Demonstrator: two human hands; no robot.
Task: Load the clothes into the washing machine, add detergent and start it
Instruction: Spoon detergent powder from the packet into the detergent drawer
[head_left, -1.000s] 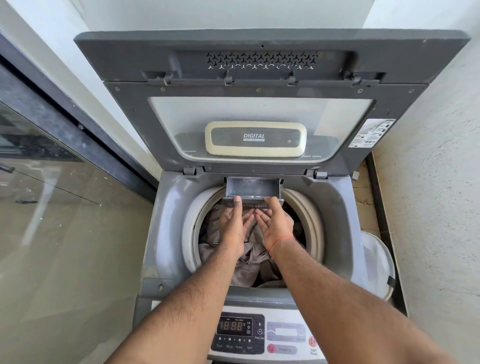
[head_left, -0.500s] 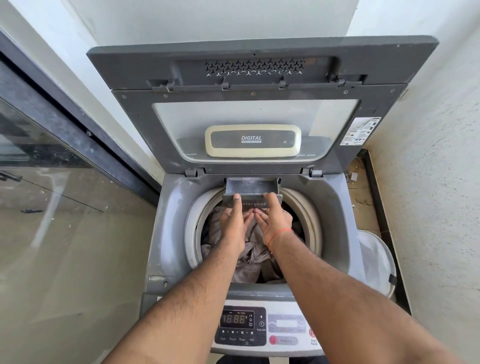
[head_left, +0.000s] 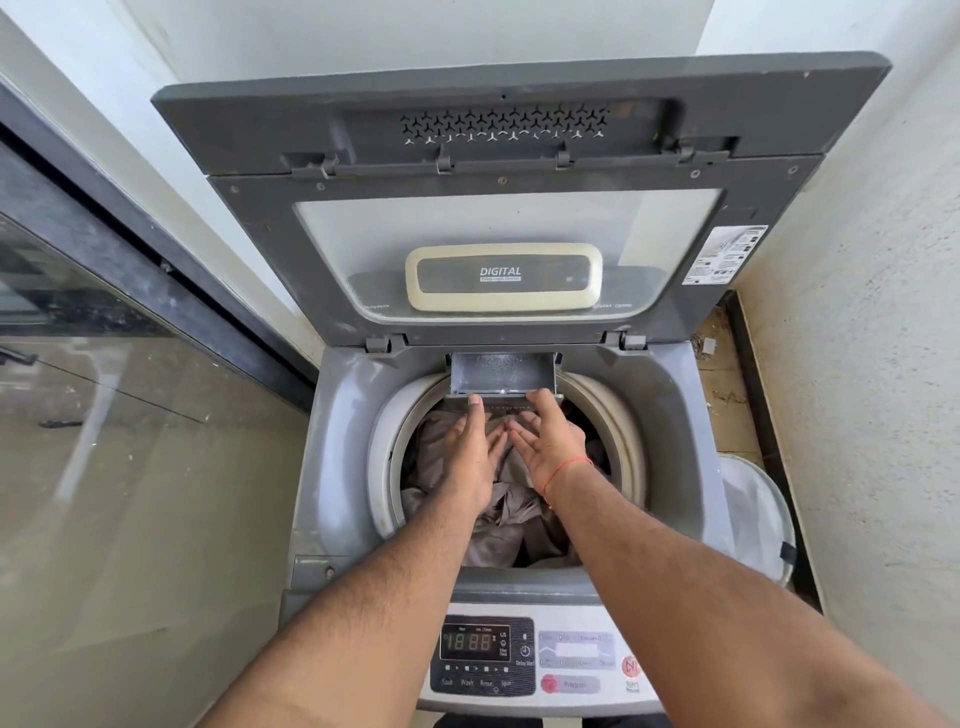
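A grey top-loading washing machine stands with its lid raised. Beige-grey clothes lie in the drum. At the back rim of the drum opening, the grey detergent drawer is pulled out and looks empty. My left hand and my right hand reach over the clothes side by side, fingers fairly straight. Their thumbs touch the drawer's front edge. An orange thread circles my right wrist. The control panel at the front shows 18:88.
A glass sliding door runs along the left of the machine. On the right, a white laundry basket sits in the narrow gap before a rough wall. A white wall stands behind the lid.
Both hands have stayed at the front of the detergent drawer, shifting only slightly. The drawer stays pulled out. My head has moved a little.
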